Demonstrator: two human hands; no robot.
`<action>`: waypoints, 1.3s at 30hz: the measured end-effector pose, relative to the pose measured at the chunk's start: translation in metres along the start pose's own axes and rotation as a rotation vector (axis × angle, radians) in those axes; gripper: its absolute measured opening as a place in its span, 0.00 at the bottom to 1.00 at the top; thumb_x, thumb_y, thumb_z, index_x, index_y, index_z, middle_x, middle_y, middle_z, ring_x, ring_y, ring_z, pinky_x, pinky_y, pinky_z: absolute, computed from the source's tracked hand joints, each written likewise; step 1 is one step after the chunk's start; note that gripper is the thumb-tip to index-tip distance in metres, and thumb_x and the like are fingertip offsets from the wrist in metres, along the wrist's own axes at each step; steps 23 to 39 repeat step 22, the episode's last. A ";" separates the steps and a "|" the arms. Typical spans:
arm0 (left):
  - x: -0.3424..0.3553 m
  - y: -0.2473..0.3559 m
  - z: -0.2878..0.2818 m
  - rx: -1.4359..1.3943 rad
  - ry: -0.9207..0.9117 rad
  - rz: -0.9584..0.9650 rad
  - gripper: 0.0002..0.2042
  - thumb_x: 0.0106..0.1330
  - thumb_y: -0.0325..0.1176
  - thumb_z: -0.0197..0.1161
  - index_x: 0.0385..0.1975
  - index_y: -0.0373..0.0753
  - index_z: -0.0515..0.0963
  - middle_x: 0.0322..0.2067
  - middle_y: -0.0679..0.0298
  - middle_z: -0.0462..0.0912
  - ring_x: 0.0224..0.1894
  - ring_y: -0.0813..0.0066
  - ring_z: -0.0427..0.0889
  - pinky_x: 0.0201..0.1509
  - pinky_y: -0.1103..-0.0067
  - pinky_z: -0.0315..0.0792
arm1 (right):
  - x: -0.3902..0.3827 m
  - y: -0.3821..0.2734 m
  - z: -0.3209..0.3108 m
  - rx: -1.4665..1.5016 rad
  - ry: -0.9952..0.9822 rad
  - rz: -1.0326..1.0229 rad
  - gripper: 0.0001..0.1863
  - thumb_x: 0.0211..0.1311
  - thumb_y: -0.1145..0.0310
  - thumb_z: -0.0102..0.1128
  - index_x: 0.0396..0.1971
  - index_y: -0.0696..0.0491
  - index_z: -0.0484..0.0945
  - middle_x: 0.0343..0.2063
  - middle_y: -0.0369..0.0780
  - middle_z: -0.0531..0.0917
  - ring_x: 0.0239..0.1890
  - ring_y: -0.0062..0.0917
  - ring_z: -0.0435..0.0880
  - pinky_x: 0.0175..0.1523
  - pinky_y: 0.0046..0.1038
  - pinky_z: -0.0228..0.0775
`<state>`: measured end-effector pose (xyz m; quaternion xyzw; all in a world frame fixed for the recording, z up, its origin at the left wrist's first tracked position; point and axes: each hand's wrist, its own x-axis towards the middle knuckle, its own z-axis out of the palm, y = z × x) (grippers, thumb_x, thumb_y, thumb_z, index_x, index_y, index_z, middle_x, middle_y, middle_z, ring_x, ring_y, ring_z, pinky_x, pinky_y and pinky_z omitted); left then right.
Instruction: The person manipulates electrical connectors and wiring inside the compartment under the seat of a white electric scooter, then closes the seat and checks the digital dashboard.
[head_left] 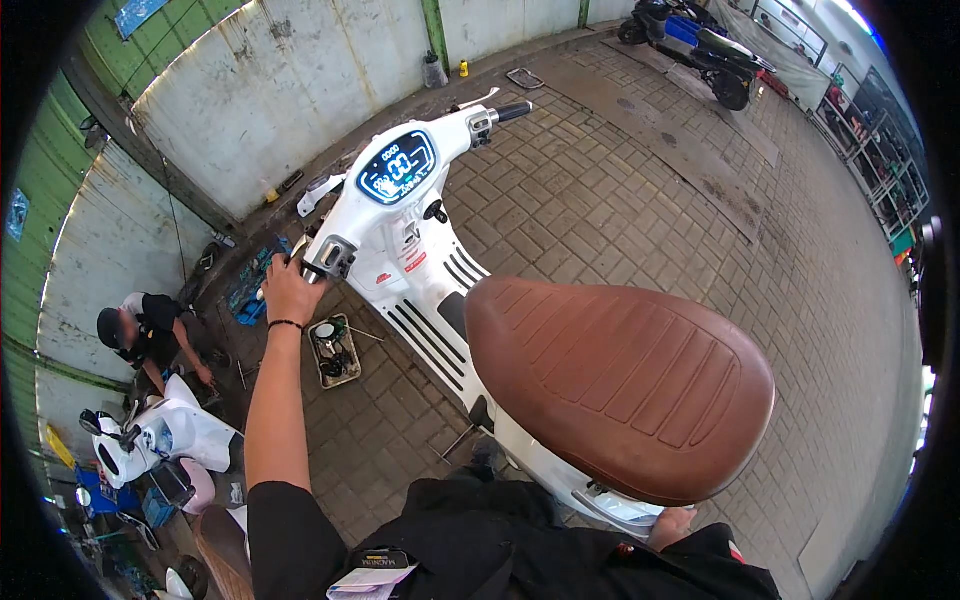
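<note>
A white scooter (pixel 400 230) stands upright in front of me, its lit dashboard display (pixel 398 168) glowing blue and white. My left hand (pixel 293 287) is wrapped round the left handlebar grip, with its fingers near the brake lever (pixel 300 246). The right handlebar grip (pixel 515 111) points away with no hand on it. Below my right arm, my right hand (pixel 672 524) rests at the scooter's tail, just under the rear of the brown ribbed seat (pixel 620 390); its fingers are hidden. White floorboards with black rubber strips (pixel 427 345) lie between the handlebar and the seat.
A shallow tray (pixel 335 352) with tools and parts sits on the brick paving at the left. Beyond it, a person in a dark cap (pixel 150 335) crouches by another white scooter (pixel 190 430). A dark scooter (pixel 700 55) is parked far right, near metal shelves (pixel 875 165).
</note>
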<state>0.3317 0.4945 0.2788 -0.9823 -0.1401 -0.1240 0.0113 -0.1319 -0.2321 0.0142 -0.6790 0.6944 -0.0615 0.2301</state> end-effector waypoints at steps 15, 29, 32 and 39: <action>0.000 -0.004 -0.004 0.003 -0.018 -0.019 0.28 0.52 0.47 0.74 0.51 0.35 0.82 0.57 0.51 0.73 0.61 0.50 0.73 0.62 0.56 0.70 | -0.021 -0.009 -0.009 -0.063 -0.021 -0.113 0.23 0.68 0.59 0.50 0.57 0.57 0.73 0.50 0.57 0.83 0.57 0.54 0.80 0.64 0.47 0.69; 0.000 -0.011 -0.003 -0.024 -0.003 -0.011 0.29 0.52 0.47 0.75 0.52 0.38 0.82 0.57 0.52 0.73 0.61 0.50 0.73 0.62 0.56 0.70 | -0.021 -0.013 -0.003 0.010 -0.019 -0.032 0.31 0.65 0.58 0.57 0.67 0.50 0.70 0.57 0.58 0.80 0.63 0.48 0.76 0.75 0.47 0.56; 0.000 -0.011 -0.003 -0.024 -0.003 -0.011 0.29 0.52 0.47 0.75 0.52 0.38 0.82 0.57 0.52 0.73 0.61 0.50 0.73 0.62 0.56 0.70 | -0.021 -0.013 -0.003 0.010 -0.019 -0.032 0.31 0.65 0.58 0.57 0.67 0.50 0.70 0.57 0.58 0.80 0.63 0.48 0.76 0.75 0.47 0.56; 0.000 -0.011 -0.003 -0.024 -0.003 -0.011 0.29 0.52 0.47 0.75 0.52 0.38 0.82 0.57 0.52 0.73 0.61 0.50 0.73 0.62 0.56 0.70 | -0.021 -0.013 -0.003 0.010 -0.019 -0.032 0.31 0.65 0.58 0.57 0.67 0.50 0.70 0.57 0.58 0.80 0.63 0.48 0.76 0.75 0.47 0.56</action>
